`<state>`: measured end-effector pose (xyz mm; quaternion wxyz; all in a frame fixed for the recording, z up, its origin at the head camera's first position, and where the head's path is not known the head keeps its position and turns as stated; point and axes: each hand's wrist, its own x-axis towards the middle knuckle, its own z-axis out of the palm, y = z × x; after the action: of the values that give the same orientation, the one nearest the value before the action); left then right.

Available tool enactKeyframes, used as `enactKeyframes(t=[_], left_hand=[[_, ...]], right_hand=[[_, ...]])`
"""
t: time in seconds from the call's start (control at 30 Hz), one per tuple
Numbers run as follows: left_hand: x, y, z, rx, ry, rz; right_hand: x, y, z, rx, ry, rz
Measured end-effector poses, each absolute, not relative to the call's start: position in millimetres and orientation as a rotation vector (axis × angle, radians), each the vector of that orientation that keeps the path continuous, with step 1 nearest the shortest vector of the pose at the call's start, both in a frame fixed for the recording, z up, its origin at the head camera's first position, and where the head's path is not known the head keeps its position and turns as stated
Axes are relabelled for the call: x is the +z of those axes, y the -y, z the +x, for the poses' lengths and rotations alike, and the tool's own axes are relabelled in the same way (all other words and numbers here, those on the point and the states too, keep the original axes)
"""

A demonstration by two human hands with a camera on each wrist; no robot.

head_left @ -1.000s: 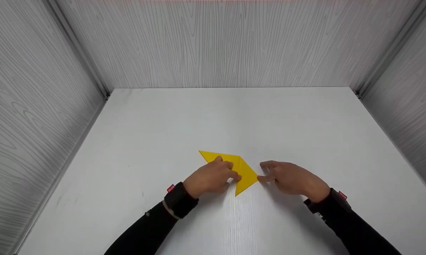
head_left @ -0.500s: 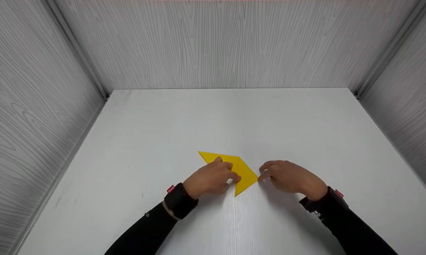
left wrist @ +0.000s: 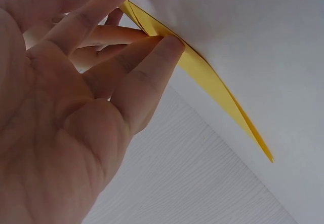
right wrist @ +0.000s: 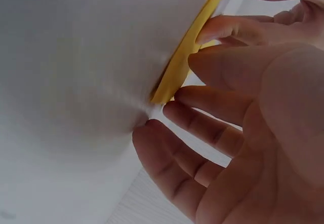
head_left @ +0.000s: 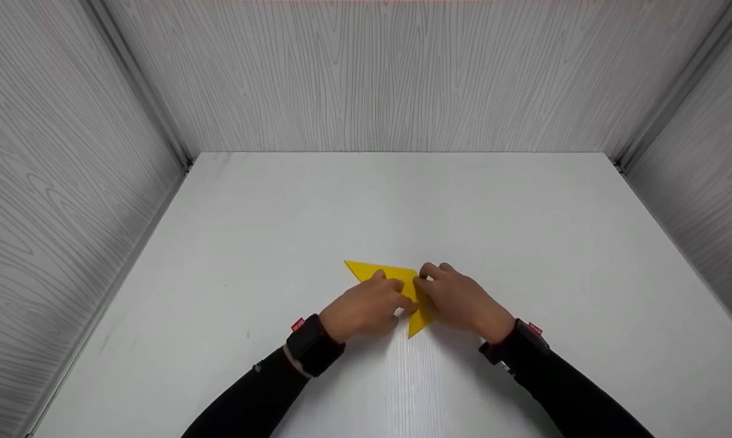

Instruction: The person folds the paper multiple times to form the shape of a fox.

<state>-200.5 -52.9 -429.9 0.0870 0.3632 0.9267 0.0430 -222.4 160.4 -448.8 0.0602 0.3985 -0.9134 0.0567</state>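
A yellow sheet of origami paper (head_left: pixel 405 275), folded into a pointed shape, lies on the white table in the head view. Bent fingers of my left hand (head_left: pixel 366 304) press its middle against the tabletop. My right hand (head_left: pixel 460 301) is over the paper's right side, thumb and forefinger pinching it; that corner is hidden under the hand. The left wrist view shows the left thumb and fingertips along the edge of the paper (left wrist: pixel 212 84), whose long tip sticks out past them. From the right wrist, the paper (right wrist: pixel 177 72) appears edge-on beside the right thumb.
The white tabletop (head_left: pixel 281 207) spreads around both hands. Grey wood-grain panels stand at the back (head_left: pixel 372 79), on the left (head_left: pixel 56 152) and on the right (head_left: pixel 694 152).
My right hand has moved left from the paper's right corner onto the sheet, covering that corner. My left hand has stayed on the paper.
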Motion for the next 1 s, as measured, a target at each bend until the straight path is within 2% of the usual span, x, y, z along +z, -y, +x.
enactKeyframes(t=[0.27,0.47,0.8,1.0], left_hand=[[-429.2,52.5,-201.6,0.178,-2.747,1.075],[-430.6,68.7,-216.7,0.405,-2.894,1.052],[-436.1,99.5,-237.4,0.355,-3.151,0.574],[-438.6,101.1,-243.6,0.397,-3.122,0.488]], right_hand=[[-452.7,-158.6,-220.1,0.088,2.728,1.192],[-453.7,-159.7,-219.5,-0.007,2.684,1.221],[-454.5,-157.6,-222.1,-0.067,2.645,1.262],[-455.1,-158.3,-220.7,-0.052,2.669,1.248]])
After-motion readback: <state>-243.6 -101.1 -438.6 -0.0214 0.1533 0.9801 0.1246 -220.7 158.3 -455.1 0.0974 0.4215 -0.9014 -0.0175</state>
